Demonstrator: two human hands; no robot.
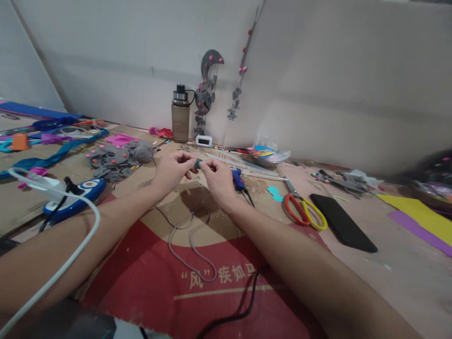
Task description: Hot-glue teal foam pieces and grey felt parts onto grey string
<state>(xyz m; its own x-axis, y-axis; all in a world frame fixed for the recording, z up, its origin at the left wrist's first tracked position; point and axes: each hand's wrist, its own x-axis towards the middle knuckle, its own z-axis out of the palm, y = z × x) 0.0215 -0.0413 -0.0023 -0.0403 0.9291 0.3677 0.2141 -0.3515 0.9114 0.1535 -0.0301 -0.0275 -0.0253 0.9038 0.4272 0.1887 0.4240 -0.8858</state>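
Observation:
Close together over the cardboard, my left hand [177, 170] and my right hand [219, 181] are closed in a pinch on one small dark green piece [198, 163]. Fingertips cover most of it, so its kind does not show. Below them a thin grey cord [175, 245] lies in loose loops on the cardboard. Just beyond my right hand is a blue glue gun [238, 179], partly hidden by that hand. A turquoise cut-out [274, 193] lies to its right.
Scissors [304, 209] and a black phone [342, 222] lie at right. A bottle [180, 120] and a small clock [204, 141] stand by the wall. Grey yarn [143, 151] and a blue power strip [76, 200] are at left. A white cable [88, 230] crosses over my left forearm.

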